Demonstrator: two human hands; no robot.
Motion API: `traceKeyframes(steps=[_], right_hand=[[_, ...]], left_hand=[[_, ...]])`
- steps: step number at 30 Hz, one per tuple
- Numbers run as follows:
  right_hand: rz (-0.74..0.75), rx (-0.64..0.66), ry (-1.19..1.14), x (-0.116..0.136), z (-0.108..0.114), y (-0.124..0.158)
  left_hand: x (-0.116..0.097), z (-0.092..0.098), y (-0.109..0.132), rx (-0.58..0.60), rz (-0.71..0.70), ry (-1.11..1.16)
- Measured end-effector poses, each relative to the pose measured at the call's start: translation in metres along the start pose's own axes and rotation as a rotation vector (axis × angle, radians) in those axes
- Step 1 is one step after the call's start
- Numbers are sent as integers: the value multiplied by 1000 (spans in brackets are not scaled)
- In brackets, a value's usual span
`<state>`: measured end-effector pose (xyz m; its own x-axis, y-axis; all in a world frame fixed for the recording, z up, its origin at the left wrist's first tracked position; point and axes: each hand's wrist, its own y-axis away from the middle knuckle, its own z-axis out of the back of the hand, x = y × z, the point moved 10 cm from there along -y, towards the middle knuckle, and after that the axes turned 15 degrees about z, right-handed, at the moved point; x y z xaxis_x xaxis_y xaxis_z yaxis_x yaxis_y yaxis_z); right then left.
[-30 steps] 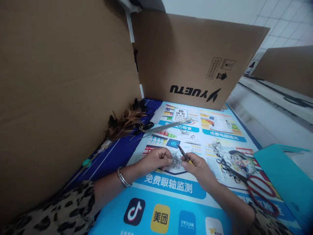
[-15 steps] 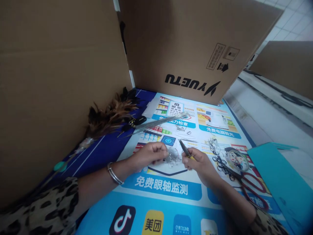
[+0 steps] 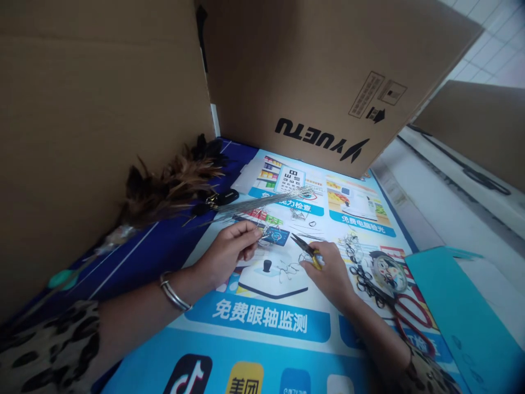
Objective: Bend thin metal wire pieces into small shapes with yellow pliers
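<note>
My left hand (image 3: 232, 247) pinches a small bent wire piece (image 3: 267, 231) between thumb and fingers, just above the printed poster (image 3: 262, 320). My right hand (image 3: 328, 271) is closed on small pliers (image 3: 305, 249) with yellow handles, the dark jaws pointing up and left. A little tangle of bent wire (image 3: 287, 269) lies on the poster between the two hands, touched by neither. A bundle of straight silver wires (image 3: 266, 201) lies beyond the hands.
Tall cardboard walls (image 3: 102, 109) stand at the left and back. A feather duster (image 3: 168, 189) lies along the left wall. Black rings (image 3: 363, 273) and red-handled scissors (image 3: 410, 312) lie to the right, beside a teal box (image 3: 463, 312).
My left hand has lifted away up and left with one wire piece. The wire tangle that both hands held now lies on the poster. The camera has tilted down and left.
</note>
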<state>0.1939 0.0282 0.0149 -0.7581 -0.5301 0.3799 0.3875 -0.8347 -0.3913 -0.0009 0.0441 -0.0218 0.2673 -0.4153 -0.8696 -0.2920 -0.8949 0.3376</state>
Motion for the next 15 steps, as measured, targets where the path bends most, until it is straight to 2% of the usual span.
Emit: traceKeyframes(steps=[4, 10, 15], right_hand=[[8, 2, 39, -5, 0, -1], [-123, -66, -18, -30, 11, 10], [-62, -26, 6, -24, 6, 7]], left_hand=[[1, 0, -1, -3, 3, -18], [4, 0, -2, -5, 9, -54], [1, -2, 0, -6, 10, -62]])
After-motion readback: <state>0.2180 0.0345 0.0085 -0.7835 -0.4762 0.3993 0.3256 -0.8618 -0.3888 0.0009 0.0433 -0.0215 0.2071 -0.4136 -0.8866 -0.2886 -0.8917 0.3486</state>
